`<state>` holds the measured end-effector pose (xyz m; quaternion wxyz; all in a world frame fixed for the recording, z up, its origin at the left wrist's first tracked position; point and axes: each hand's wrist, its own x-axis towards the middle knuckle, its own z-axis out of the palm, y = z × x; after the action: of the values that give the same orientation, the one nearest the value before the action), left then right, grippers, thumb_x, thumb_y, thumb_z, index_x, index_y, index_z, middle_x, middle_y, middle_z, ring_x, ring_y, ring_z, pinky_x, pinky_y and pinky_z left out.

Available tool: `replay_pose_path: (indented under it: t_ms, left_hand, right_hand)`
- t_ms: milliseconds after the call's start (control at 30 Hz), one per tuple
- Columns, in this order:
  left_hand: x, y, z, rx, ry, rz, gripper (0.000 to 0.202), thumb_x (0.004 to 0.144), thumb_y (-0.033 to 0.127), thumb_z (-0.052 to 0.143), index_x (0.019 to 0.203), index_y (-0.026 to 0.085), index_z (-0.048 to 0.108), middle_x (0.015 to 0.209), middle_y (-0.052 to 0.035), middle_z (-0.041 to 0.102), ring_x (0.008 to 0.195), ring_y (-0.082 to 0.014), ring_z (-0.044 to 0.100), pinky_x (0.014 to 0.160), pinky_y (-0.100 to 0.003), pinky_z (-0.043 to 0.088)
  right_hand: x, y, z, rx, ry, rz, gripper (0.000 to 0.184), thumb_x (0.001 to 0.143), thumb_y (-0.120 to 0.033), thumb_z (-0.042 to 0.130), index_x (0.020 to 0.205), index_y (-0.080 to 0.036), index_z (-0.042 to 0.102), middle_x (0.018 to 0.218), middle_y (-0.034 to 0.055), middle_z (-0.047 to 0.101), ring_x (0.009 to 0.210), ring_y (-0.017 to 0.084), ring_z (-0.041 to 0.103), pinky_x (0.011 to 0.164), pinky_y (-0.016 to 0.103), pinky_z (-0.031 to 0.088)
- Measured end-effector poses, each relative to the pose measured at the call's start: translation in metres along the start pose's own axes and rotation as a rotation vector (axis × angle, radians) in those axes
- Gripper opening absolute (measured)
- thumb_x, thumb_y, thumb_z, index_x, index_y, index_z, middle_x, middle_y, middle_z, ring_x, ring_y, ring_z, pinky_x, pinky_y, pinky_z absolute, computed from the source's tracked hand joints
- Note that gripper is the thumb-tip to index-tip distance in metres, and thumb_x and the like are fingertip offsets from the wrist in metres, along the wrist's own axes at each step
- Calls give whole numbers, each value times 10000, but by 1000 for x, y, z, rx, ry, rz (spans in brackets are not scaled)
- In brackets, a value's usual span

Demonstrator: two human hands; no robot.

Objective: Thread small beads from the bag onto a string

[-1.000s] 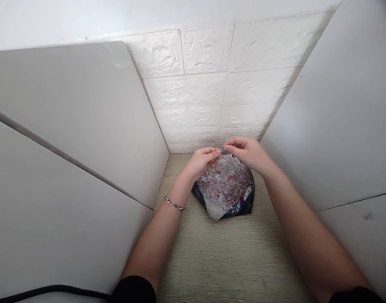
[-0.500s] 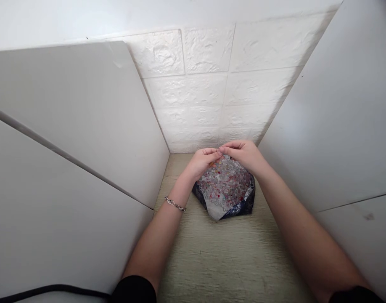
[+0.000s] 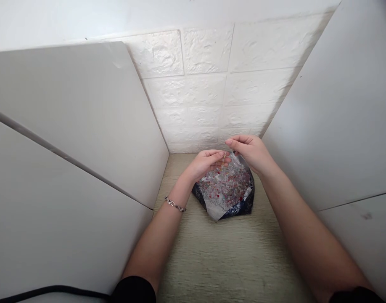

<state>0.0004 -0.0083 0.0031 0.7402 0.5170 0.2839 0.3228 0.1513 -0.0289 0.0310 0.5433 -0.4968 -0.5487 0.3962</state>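
Observation:
Above a pile of small beads (image 3: 226, 185), mostly clear, pink and red, I hold both hands. My left hand (image 3: 207, 163) is closed in a pinch on a short strand of beads (image 3: 223, 160), yellowish and clear, which dangles in front of its fingers. Up and to the right of it, my right hand (image 3: 251, 151) has thumb and forefinger pressed together; what they grip, perhaps a thin thread, is too fine to make out. The loose beads lie in an opened bag (image 3: 235, 210) with a pale lining and a dark blue patterned outside.
The bag rests on a greenish wood-grain surface (image 3: 218, 256). Pale panels stand on the left (image 3: 85, 126) and right (image 3: 338, 126), with a white brick-pattern wall (image 3: 202, 88) behind. A black cable (image 3: 54, 288) runs along the lower left.
My right hand has drawn away from the left, up and to the right, so their fingertips are now apart. The bead strand at my left fingers shows more clearly.

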Motion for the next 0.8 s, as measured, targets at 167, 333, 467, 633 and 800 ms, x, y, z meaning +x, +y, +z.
replay_pose_path:
  t_ms: [167, 333, 467, 633, 800]
  left_hand:
    - [1, -1, -1, -58, 3, 39, 300, 696, 352, 648, 887, 121, 642, 821, -83, 662, 768, -125, 583, 787, -283, 401]
    - [1, 0, -1, -48, 0, 68, 339, 685, 391, 647, 912, 139, 652, 855, -81, 658, 779, -125, 572, 777, -277, 393]
    - [2, -1, 0, -11, 3, 88, 349, 664, 410, 658, 889, 143, 658, 866, -73, 646, 772, -117, 552, 748, -269, 379]
    - [2, -2, 1, -13, 35, 97, 310, 626, 390, 691, 786, 130, 641, 735, -25, 604, 710, -92, 527, 711, -246, 370]
    - [2, 0, 1, 27, 51, 124, 264, 666, 370, 652, 761, 126, 617, 685, -3, 565, 640, -67, 488, 663, -228, 354]
  right_hand:
    - [-1, -2, -1, -2, -11, -17, 170, 629, -329, 658, 639, -163, 621, 600, -26, 549, 546, 70, 439, 548, 217, 363]
    - [-2, -2, 0, -24, -80, -43, 166, 660, -328, 636, 646, -163, 622, 590, -11, 584, 573, 93, 507, 593, 239, 404]
    - [-3, -1, 1, -26, -142, -44, 179, 679, -336, 615, 647, -159, 613, 567, -5, 589, 562, 109, 534, 601, 258, 425]
    - [-1, 1, 2, -51, -79, -37, 185, 665, -346, 625, 634, -163, 617, 591, -9, 599, 576, 100, 520, 607, 244, 410]
    - [0, 1, 2, -65, -46, -36, 183, 656, -348, 630, 631, -167, 620, 600, -12, 585, 575, 91, 483, 587, 235, 386]
